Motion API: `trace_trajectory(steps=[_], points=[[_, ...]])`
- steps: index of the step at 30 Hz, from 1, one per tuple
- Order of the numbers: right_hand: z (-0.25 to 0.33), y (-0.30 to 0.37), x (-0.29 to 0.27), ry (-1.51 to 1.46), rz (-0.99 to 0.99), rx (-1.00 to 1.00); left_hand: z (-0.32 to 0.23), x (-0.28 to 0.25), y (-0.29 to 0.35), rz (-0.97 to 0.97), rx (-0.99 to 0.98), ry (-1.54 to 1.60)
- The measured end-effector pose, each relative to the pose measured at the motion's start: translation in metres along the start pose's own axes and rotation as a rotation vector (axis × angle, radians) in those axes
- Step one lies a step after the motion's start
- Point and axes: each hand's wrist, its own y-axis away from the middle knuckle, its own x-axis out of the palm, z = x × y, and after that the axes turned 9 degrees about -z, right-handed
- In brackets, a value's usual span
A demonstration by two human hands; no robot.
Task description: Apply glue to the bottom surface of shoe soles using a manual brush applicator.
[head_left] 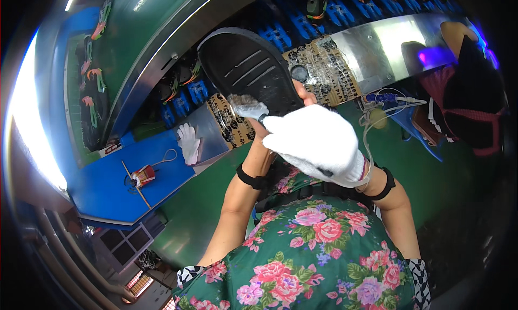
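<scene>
A black shoe sole (pixel 245 59) with a raised rim is held up, its hollow side toward me. My left hand (pixel 305 94) is bare and closed round the sole's near end; its fingertips show at the right edge, while the rest is mostly hidden. In a white knitted glove, my right hand (pixel 315 142) grips a brush (pixel 251 106) with greyish bristles. The brush head lies over the sole's lower left part; I cannot tell whether it touches. Behind the sole's right edge, a small round black dish (pixel 298 72) sits on taped cardboard (pixel 324 67).
A metal ledge (pixel 377 45) runs in front of a line of blue racks (pixel 340 13) with shoes. On the left, a blue table (pixel 108 188) bears a small red container (pixel 143 176) and a stick. A white glove (pixel 189 142) lies nearby. Another person's arm (pixel 458 37) is at the right.
</scene>
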Motion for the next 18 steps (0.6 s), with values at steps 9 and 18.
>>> trace_trajectory(steps=[9, 18], points=[[-0.003, 0.006, -0.003, -0.007, -0.051, 0.031, 0.004, 0.003, -0.008, 0.027, 0.075, -0.024], [-0.002, 0.013, -0.007, 0.029, 0.002, 0.059, -0.002, 0.001, -0.013, 0.053, 0.109, -0.029]])
